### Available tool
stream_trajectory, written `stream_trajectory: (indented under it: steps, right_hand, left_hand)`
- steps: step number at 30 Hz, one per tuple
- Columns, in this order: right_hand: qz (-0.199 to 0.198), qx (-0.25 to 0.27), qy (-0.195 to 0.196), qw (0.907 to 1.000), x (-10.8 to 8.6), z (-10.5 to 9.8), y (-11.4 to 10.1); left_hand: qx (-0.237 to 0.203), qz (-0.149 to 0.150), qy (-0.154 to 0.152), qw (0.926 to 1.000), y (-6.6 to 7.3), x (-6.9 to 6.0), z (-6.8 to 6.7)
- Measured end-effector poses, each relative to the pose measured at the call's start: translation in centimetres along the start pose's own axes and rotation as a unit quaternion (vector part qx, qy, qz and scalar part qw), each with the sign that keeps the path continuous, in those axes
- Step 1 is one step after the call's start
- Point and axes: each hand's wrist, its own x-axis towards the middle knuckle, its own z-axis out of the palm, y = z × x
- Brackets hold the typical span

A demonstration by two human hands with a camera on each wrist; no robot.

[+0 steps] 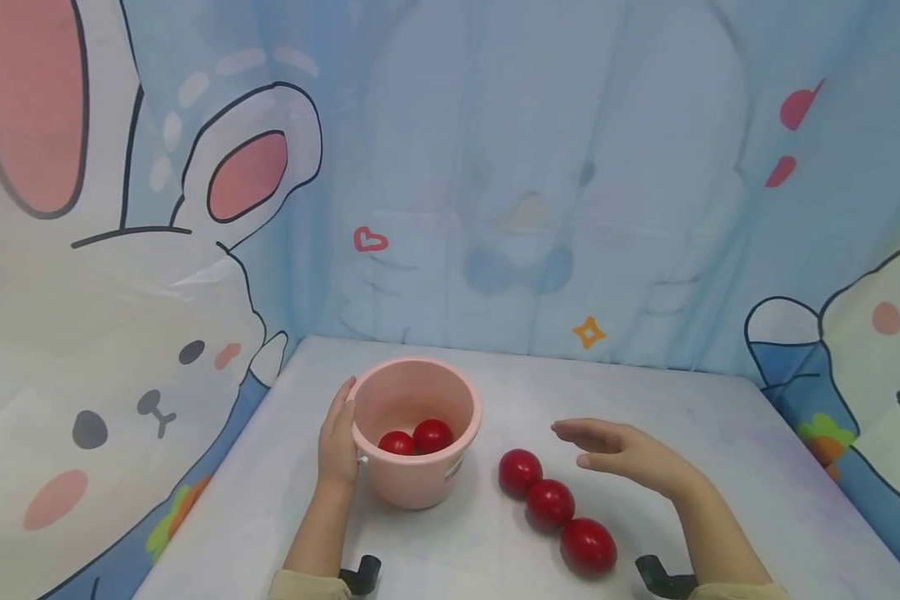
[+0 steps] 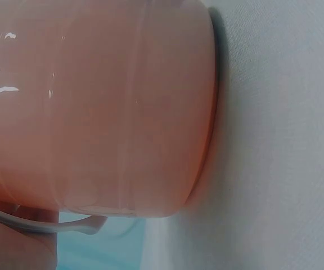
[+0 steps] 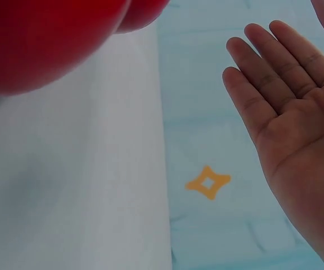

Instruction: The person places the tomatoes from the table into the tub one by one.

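A pink bucket (image 1: pixel 417 483) stands upright on the table, with two red balls (image 1: pixel 432 436) visible inside. My left hand (image 1: pixel 338 442) rests against the bucket's left side, fingers extended along the wall near the rim. In the left wrist view the bucket's wall (image 2: pixel 94 112) fills much of the frame, with part of the hand beside a pale handle (image 2: pixel 38 225). To the right of the bucket, three red balls (image 1: pixel 550 504) lie in a slanting row. My right hand (image 1: pixel 630 454) hovers right of them with straight fingers, holding nothing; its palm (image 3: pixel 308 135) shows in the right wrist view.
The white tabletop (image 1: pixel 645 400) runs back to a light blue curtain (image 1: pixel 532 125) with cartoon animals. Dark curved pieces (image 1: pixel 362 575) sit at both wrists, by the sleeves.
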Motion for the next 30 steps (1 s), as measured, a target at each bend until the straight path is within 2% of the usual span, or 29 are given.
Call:
stream_trajectory:
  steps: [16, 26, 30]
  right_hand:
    - [0.023, 0.025, 0.001, 0.9994, -3.7, 2.1, 2.2]
    - [0.065, 0.061, -0.01, 0.996, -4.4, 4.0, 3.6]
    - [0.093, 0.079, -0.015, 0.9924, -4.4, 4.6, 4.2]
  left_hand:
    - [0.002, 0.01, 0.002, 0.9999, -0.1, 0.0, -0.1]
    - [-0.006, 0.011, -0.003, 0.9999, -0.1, -0.1, -0.1]
    - [-0.004, 0.012, -0.003, 0.9999, -0.1, -0.1, -0.1]
